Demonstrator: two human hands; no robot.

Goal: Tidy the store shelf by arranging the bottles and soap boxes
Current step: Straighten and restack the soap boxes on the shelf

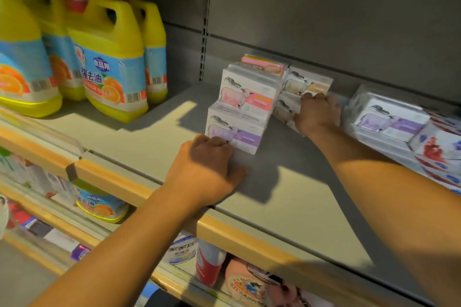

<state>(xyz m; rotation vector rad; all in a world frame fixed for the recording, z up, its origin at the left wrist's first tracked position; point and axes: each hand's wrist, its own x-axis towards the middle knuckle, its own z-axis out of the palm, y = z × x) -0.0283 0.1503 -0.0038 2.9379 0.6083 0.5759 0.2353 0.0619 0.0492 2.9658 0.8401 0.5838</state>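
My left hand [204, 172] rests on the grey shelf [287, 194], fingers curled loosely, knuckles touching the purple soap box [234, 132] at the bottom of the front stack. A pink soap box [249, 92] sits on top of it. Right of that stack, my right hand [318, 113] is curled over the cream soap boxes [299, 87]. Yellow detergent bottles [112, 62] stand well left of the stack.
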